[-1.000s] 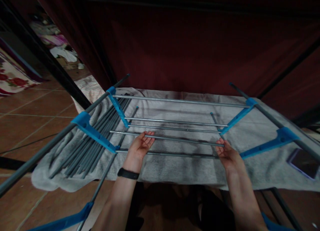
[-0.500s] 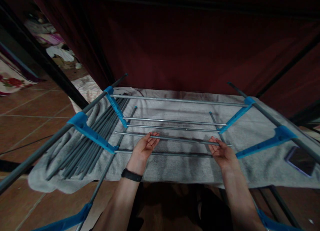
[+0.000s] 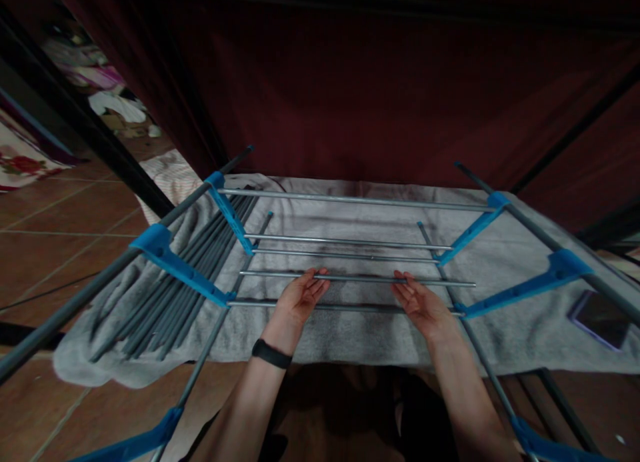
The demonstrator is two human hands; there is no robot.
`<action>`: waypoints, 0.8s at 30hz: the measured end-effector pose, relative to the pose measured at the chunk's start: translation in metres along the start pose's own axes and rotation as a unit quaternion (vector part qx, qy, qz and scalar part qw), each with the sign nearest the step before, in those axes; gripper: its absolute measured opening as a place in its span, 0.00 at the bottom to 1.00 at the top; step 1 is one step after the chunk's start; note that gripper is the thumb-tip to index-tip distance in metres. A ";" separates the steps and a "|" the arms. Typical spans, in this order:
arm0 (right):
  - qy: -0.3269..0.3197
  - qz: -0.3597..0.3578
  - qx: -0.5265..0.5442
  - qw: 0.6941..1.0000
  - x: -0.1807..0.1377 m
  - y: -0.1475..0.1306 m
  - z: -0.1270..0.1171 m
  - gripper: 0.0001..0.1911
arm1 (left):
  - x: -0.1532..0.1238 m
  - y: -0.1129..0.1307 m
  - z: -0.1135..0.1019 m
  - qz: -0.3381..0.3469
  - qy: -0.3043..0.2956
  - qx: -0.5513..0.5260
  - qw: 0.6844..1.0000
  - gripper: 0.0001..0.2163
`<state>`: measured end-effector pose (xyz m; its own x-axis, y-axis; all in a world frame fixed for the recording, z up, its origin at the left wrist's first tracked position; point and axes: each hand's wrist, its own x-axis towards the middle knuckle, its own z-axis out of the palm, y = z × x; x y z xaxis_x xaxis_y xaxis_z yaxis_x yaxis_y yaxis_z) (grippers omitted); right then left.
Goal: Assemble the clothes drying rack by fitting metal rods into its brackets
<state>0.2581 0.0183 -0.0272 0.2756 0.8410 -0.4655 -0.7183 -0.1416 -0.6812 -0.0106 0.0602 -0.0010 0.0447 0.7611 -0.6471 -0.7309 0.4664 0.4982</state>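
My left hand (image 3: pixel 303 297) and my right hand (image 3: pixel 421 305) hold a loose grey metal rod (image 3: pixel 360 279) between fingertips and thumbs, palms turned up. Both ends of the rod are free, over the inside of a rack frame of grey tubes and blue plastic brackets. Just below it in view, a front crossbar (image 3: pixel 360 308) runs between the left front bracket (image 3: pixel 180 265) and the right front bracket (image 3: pixel 530 285). Farther back, a rear crossbar (image 3: pixel 350 199) and two lower bars span the rear brackets.
A bundle of grey rods (image 3: pixel 185 289) lies at the left on a grey blanket (image 3: pixel 340 339). A phone (image 3: pixel 600 319) rests on the blanket at the right. Behind the rack hangs dark red cloth (image 3: pixel 360 102). Tiled floor (image 3: pixel 60 262) shows at the left.
The rod has shifted a little to the right and become more level. My left hand has moved slightly right and my right hand left, so they are closer together on it.
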 end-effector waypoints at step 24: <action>-0.051 0.006 -0.018 0.999 -0.005 0.028 0.015 0.07 | 0.002 -0.021 0.001 -0.002 -0.053 0.018 0.998 0.08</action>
<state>0.2270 0.0176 -0.0351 0.2002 0.8873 -0.4155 -0.6974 -0.1688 -0.6965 0.0057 0.0523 -0.0122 0.1203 0.8022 -0.5848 -0.7056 0.4834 0.5181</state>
